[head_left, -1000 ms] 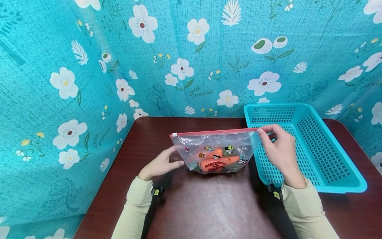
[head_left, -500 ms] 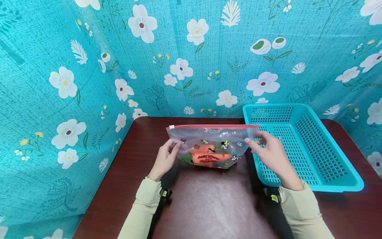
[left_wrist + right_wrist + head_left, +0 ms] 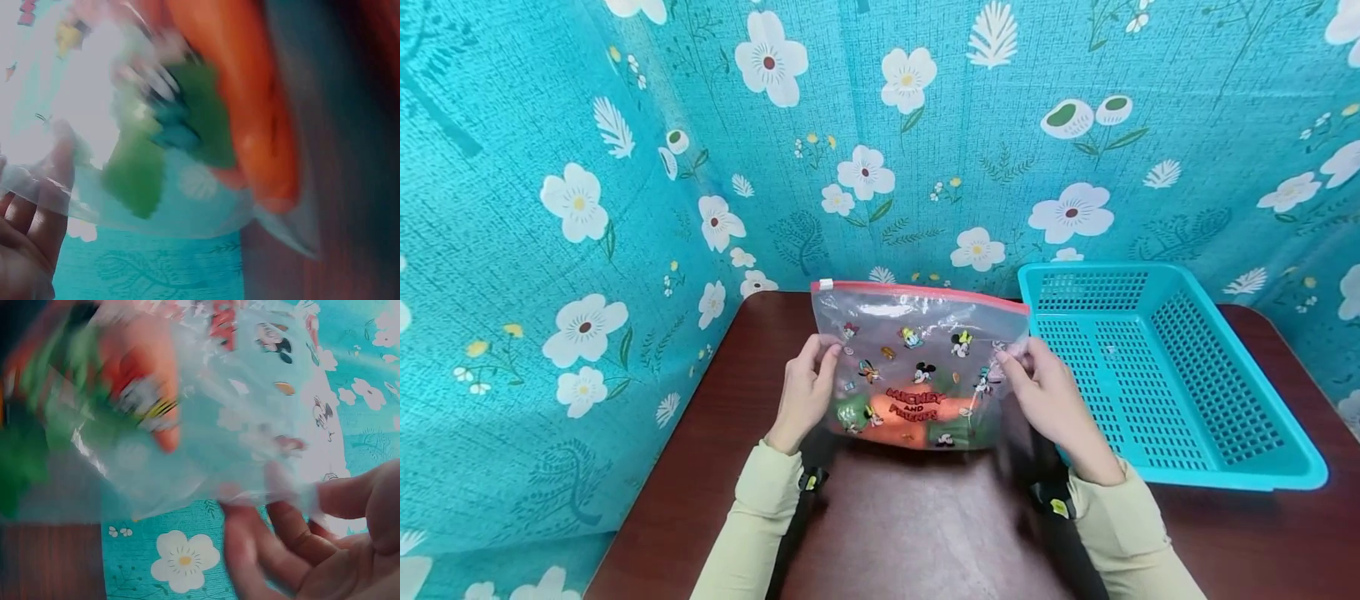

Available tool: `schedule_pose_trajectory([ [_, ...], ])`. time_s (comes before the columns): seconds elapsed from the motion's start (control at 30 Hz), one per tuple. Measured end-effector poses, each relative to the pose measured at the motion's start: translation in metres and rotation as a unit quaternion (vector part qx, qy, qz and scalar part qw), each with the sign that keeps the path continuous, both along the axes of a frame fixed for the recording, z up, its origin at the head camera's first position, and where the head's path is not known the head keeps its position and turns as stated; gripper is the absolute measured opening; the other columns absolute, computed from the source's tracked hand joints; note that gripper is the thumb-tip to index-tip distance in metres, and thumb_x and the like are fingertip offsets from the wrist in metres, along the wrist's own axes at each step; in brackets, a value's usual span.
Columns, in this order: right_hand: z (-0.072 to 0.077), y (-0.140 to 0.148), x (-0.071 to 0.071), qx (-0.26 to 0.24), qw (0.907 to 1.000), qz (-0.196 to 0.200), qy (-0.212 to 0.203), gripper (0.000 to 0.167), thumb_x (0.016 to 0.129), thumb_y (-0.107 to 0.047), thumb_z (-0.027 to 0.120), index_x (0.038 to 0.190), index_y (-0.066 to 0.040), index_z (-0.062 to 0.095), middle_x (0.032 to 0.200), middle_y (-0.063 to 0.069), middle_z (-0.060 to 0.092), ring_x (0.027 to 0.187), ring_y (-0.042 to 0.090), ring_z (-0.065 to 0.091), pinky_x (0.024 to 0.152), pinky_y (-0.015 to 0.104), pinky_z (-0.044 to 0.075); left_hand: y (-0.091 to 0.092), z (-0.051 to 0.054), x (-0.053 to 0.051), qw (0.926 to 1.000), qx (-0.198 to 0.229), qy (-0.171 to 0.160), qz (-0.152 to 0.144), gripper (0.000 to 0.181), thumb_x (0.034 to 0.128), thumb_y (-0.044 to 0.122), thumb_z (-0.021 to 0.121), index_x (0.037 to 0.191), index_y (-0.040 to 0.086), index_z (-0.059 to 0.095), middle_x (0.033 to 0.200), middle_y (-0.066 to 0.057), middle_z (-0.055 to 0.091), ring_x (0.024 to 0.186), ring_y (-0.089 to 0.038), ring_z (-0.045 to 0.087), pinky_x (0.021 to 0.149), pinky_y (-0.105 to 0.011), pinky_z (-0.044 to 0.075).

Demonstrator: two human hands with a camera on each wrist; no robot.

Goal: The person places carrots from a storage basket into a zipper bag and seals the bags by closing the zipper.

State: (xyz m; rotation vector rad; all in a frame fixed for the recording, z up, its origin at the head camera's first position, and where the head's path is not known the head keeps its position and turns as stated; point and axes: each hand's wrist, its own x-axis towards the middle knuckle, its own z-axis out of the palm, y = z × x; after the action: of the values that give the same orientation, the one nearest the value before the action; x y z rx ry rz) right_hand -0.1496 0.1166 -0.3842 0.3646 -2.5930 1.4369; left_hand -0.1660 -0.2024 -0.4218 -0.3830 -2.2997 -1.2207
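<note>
A clear zip bag [image 3: 895,350] with cartoon prints and a red slider strip is held up in front of me, its strip along the top and the white slider at the top left corner. Inside, at the bottom, lie orange carrots [image 3: 244,100] with green tops, seen through the plastic. My left hand [image 3: 805,387] pinches the bag's left side below the strip. On the other side my right hand [image 3: 1051,400] pinches the right edge between thumb and fingers. Both wrist views are blurred; the right one shows the fingers [image 3: 290,534] at the plastic's edge.
A turquoise plastic basket [image 3: 1270,375] with slotted walls stands on the right of the dark brown table [image 3: 910,525], just beyond my right hand. Blue floral cloth [image 3: 865,108] hangs behind the table and along the left.
My left hand has come to the bag and taken its left side. The right hand has shifted from the top corner down the right edge. The bag is now lifted and faces me more.
</note>
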Motion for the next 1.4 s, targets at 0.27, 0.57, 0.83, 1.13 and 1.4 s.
schedule_pose_trajectory([
  [0.27, -0.007, -0.009, 0.002, 0.008, 0.9995, -0.026, 0.017, 0.02, 0.101, -0.023, 0.05, 0.097, -0.004, 0.048, 0.065, 0.004, 0.047, 0.052, 0.01, 0.042, 0.051, 0.027, 0.037, -0.009, 0.0, 0.002, 0.9896, -0.015, -0.139, -0.034, 0.013, 0.1001, 0.018, 0.052, 0.103, 0.008, 0.06, 0.064, -0.007, 0.057, 0.042, -0.007, 0.047, 0.044, -0.026, 0.043],
  [0.57, -0.03, -0.021, -0.006, -0.007, 0.994, -0.04, -0.102, 0.069, 0.098, -0.037, 0.053, 0.146, 0.002, 0.022, 0.115, 0.021, 0.062, 0.089, 0.024, 0.065, 0.066, 0.03, 0.05, -0.007, -0.027, -0.005, 0.9648, 0.018, -0.262, 0.001, 0.034, 0.099, 0.022, 0.054, 0.129, 0.007, 0.047, 0.09, -0.013, 0.072, 0.062, -0.011, 0.062, 0.058, -0.026, 0.05],
  [0.83, -0.052, -0.016, -0.004, 0.084, 0.9772, 0.034, -0.192, 0.091, 0.095, -0.044, 0.056, 0.146, 0.016, 0.01, 0.135, 0.033, 0.048, 0.114, 0.039, 0.059, 0.088, 0.046, 0.053, -0.016, -0.048, 0.004, 0.9303, -0.038, -0.364, -0.03, 0.054, 0.0955, 0.032, 0.059, 0.136, -0.001, 0.045, 0.103, -0.011, 0.067, 0.094, -0.018, 0.062, 0.08, -0.032, 0.049],
  [1.13, -0.07, -0.02, 0.001, 0.148, 0.9769, 0.05, -0.146, 0.08, 0.089, -0.026, 0.065, 0.141, 0.018, 0.023, 0.133, 0.04, 0.042, 0.127, 0.048, 0.043, 0.103, 0.057, 0.037, -0.013, -0.058, 0.008, 0.9086, 0.029, -0.417, -0.007, 0.047, 0.0954, 0.023, 0.058, 0.129, -0.008, 0.046, 0.07, -0.003, 0.058, 0.054, -0.009, 0.051, 0.051, -0.024, 0.042],
  [1.4, -0.079, -0.021, 0.003, 0.167, 0.9774, 0.023, -0.127, 0.069, 0.091, -0.018, 0.062, 0.139, 0.018, 0.029, 0.131, 0.04, 0.038, 0.123, 0.048, 0.042, 0.101, 0.057, 0.038, -0.007, -0.066, 0.0, 0.9303, 0.005, -0.366, 0.017, 0.042, 0.0912, 0.009, 0.061, 0.13, -0.002, 0.05, 0.08, -0.011, 0.066, 0.062, -0.012, 0.056, 0.059, -0.025, 0.044],
])
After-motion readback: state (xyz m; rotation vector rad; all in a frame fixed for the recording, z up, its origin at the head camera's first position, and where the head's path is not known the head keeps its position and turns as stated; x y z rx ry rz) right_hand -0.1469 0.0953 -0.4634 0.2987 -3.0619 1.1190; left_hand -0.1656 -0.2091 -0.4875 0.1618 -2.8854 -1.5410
